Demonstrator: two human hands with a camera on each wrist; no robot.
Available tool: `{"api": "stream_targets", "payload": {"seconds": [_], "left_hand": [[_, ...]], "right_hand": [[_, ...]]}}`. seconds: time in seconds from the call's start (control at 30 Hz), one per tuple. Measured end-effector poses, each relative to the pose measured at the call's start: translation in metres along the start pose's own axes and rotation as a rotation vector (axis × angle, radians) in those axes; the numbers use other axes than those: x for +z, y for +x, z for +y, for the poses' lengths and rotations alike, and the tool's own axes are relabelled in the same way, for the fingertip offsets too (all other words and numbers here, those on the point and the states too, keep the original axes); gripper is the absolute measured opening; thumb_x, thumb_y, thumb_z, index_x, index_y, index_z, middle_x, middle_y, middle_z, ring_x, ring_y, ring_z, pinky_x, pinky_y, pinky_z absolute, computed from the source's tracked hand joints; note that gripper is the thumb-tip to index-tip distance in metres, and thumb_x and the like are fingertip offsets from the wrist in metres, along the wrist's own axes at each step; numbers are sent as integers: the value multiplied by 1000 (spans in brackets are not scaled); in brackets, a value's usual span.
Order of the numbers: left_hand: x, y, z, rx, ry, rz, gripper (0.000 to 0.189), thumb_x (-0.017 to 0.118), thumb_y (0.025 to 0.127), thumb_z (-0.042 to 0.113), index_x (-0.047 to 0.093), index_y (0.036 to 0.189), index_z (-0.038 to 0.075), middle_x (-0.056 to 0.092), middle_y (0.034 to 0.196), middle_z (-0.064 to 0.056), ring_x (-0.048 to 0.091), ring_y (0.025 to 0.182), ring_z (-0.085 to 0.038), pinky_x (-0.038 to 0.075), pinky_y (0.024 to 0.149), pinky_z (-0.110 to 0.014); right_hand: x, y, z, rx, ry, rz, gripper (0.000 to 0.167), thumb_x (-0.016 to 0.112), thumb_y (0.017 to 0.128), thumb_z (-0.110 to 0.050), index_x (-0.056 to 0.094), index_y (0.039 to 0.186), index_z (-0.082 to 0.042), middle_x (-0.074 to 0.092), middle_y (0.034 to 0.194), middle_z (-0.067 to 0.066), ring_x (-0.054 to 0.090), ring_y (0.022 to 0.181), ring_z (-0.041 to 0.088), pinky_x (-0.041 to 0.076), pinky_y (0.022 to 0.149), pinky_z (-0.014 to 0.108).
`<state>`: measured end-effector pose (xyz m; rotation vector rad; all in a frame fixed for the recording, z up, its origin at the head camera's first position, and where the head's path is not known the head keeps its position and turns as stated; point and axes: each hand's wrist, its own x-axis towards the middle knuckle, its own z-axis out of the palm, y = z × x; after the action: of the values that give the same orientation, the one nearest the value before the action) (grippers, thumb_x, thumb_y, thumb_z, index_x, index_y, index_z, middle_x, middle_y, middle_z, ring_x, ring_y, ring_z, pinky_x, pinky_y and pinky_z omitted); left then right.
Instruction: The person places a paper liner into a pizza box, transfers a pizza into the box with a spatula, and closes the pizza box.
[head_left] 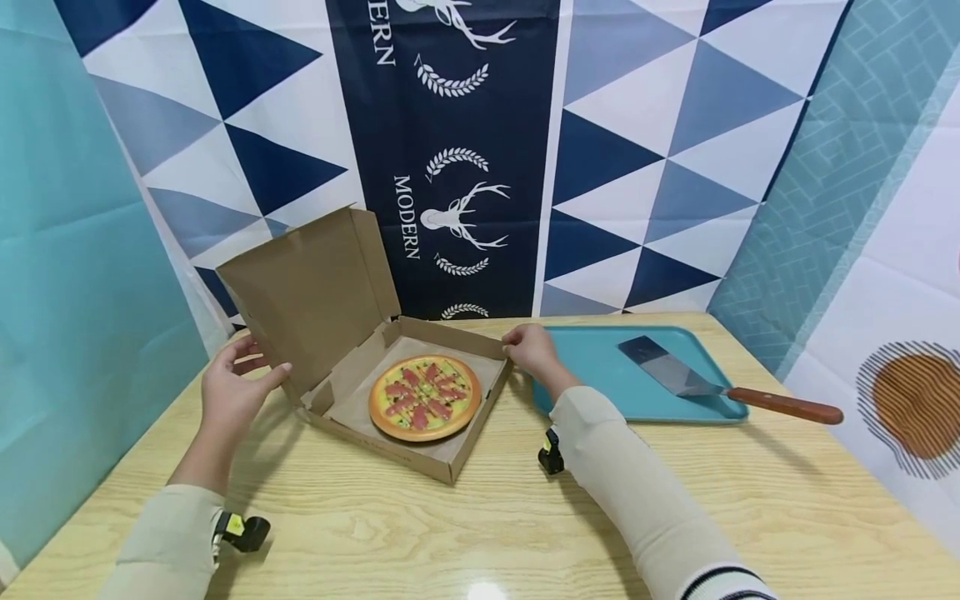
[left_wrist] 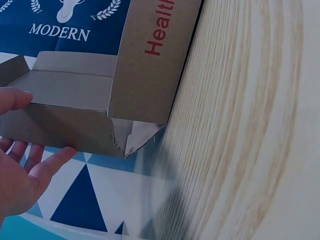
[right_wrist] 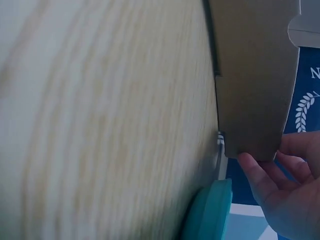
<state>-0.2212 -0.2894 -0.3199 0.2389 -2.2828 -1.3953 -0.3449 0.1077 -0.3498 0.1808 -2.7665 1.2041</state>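
Note:
An open cardboard pizza box (head_left: 408, 454) stands on the table, its lid (head_left: 315, 292) tilted up at the left. Inside, on a brown paper liner, lies a round pizza (head_left: 425, 398) with pink topping pieces. My left hand (head_left: 236, 387) holds the lid's left side near its lower corner; in the left wrist view, fingers (left_wrist: 62, 157) lie along the box's brown side wall (left_wrist: 65, 125). At the back right corner of the box, my right hand (head_left: 536, 350) pinches the wall, with the thumb (right_wrist: 255, 172) on the outer face of the cardboard (right_wrist: 255, 90).
Right of the box lies a blue tray (head_left: 577, 367). A spatula (head_left: 667, 367) rests on it, its wooden handle (head_left: 787, 405) sticking out past the tray's right rim. Patterned cloth (head_left: 450, 125) hangs behind the wooden table (head_left: 375, 533), and teal cloth (head_left: 90, 292) at the left.

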Motion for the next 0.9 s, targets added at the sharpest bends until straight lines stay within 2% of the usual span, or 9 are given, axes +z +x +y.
{"api": "stream_targets", "payload": {"seconds": [0.2,0.4,0.53,0.7,0.9], "left_hand": [[0,5,-2,17,-28,-7,68,78,84,20,46,142,4,51,123,-2,55,109,-15,50,69,-11],[-1,12,-3,13,-70,-52,67,77,84,18,46,142,4,51,122,-1,53,111,-16,51,70,-12],[-1,16,-4,31,-94,-71,63,78,84,15,48,139,3,51,116,5,52,106,-9,52,71,-13],[-1,21,-5,51,-102,-104,62,77,85,14,48,138,4,52,117,6,52,105,-6,52,72,-13],[0,26,-5,54,-109,-150,67,75,86,16,42,144,3,51,125,-3,51,114,-18,53,74,-14]], "right_hand": [[-3,-3,-1,-47,-86,22,9,68,88,-4,74,93,-1,71,91,12,65,86,28,55,77,39],[-7,-9,-3,-105,-187,29,6,70,85,-4,74,87,-2,71,84,9,64,80,26,54,76,38],[-11,-13,-4,-121,-231,10,4,71,83,-5,73,85,-2,71,82,7,64,80,26,54,76,39],[-15,-16,-3,-126,-232,-26,4,74,82,-6,71,82,-2,70,78,6,63,74,23,54,72,37],[-22,-22,-3,-111,-194,-82,7,73,83,-5,68,79,-3,66,71,5,60,55,14,51,59,29]]}}
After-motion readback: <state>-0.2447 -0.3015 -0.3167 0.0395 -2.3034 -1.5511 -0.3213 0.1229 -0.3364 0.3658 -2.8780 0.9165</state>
